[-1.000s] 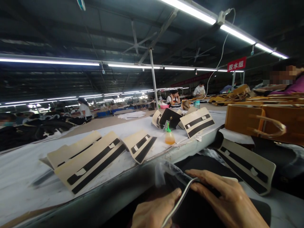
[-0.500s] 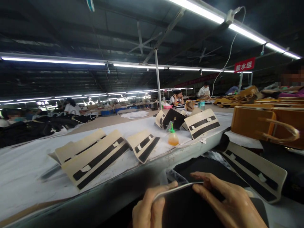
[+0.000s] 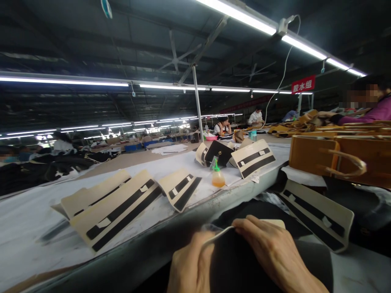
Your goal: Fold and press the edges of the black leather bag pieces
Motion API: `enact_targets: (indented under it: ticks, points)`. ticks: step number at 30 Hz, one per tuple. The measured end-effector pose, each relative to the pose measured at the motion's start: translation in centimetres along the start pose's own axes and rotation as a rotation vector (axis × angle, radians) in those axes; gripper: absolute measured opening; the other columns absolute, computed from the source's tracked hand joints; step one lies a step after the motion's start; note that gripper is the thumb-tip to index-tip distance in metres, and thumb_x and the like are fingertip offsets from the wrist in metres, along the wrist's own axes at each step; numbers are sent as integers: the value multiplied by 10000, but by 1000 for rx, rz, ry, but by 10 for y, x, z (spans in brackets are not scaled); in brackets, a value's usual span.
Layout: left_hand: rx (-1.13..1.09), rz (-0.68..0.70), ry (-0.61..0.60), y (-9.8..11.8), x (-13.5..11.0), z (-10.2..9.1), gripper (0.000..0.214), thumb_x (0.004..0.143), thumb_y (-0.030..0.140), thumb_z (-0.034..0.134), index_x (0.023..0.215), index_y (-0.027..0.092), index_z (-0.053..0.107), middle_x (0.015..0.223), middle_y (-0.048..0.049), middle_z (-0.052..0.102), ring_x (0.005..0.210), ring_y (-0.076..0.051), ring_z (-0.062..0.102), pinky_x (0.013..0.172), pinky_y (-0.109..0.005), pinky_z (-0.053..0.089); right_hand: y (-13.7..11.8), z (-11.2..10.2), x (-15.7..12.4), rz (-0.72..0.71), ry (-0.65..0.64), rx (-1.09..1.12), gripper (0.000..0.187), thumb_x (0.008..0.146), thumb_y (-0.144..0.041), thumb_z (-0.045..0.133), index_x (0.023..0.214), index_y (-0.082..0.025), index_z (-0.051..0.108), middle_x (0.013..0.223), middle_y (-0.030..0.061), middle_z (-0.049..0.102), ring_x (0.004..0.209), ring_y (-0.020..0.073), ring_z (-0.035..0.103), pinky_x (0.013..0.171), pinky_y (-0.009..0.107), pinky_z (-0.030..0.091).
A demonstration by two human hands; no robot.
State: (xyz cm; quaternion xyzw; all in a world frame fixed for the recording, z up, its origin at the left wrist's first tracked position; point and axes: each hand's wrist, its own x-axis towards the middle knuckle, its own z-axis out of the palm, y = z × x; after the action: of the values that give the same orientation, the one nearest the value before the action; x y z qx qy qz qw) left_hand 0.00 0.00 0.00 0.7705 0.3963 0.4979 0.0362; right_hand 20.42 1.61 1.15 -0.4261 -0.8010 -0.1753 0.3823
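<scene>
My left hand (image 3: 189, 266) and my right hand (image 3: 270, 254) are at the bottom of the view, both closed on a black panel with a pale edge (image 3: 232, 260). The left fingers pinch its near-left edge; the right fingers curl over its top edge. Beyond them several cream panels with black strips (image 3: 119, 207) lie on the white table top (image 3: 30, 215). A small orange glue bottle with a green cap (image 3: 218, 176) stands on the table. Another cream striped panel (image 3: 317, 213) lies to my right.
Tan handbags (image 3: 336, 156) stand at the right, with a person in a purple sleeve (image 3: 366, 114) behind them. More cream panels and a black piece (image 3: 241, 156) lean further along the table. Other workers sit at distant tables under long tube lights.
My right hand has slid left along the panel's top edge toward the left hand. The panel has turned flatter toward me. The clear film seen by the left hand earlier no longer shows.
</scene>
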Motion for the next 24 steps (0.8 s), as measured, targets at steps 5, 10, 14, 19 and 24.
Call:
enact_targets:
  ticks: [5, 10, 14, 19, 24]
  points:
    - [554, -90, -519, 4, 23, -2, 337, 919, 63, 394, 904, 196, 703, 768, -69, 774, 726, -261, 766, 598, -279, 550, -9, 15, 1, -91, -46, -52, 481, 1059, -204, 226, 818, -229, 641, 656, -14, 613, 492, 141, 562, 483, 276, 376]
    - [624, -215, -687, 18, 32, 18, 423, 888, 28, 384, 1182, 130, 670, 854, -147, 784, 827, -315, 763, 717, -382, 573, -17, 18, 1, -162, -38, -70, 390, 1040, -137, 289, 903, -222, 643, 686, -24, 633, 515, 132, 567, 522, 270, 395]
    - [492, -238, -618, 4, 33, 14, 346, 917, 97, 416, 1076, 179, 712, 852, -112, 784, 831, -273, 754, 716, -315, 533, -8, 4, -1, -182, 32, -105, 318, 1064, -226, 311, 996, -191, 619, 713, -10, 670, 571, 157, 639, 518, 284, 442]
    - [310, -145, -385, -16, 33, -20, 289, 935, 165, 431, 780, 230, 665, 625, 3, 684, 629, -191, 677, 595, -242, 439, 22, -32, -8, -88, 125, -114, 304, 1033, -462, 428, 1073, -215, 601, 742, -31, 723, 596, 126, 702, 532, 216, 524]
    - [255, -116, -308, -17, 32, -51, 305, 974, 247, 396, 755, 226, 607, 561, 25, 591, 514, -153, 583, 515, -223, 391, 46, -36, -1, 111, 166, 97, 347, 933, -561, 573, 864, -237, 678, 756, -13, 721, 587, 113, 692, 509, 152, 532]
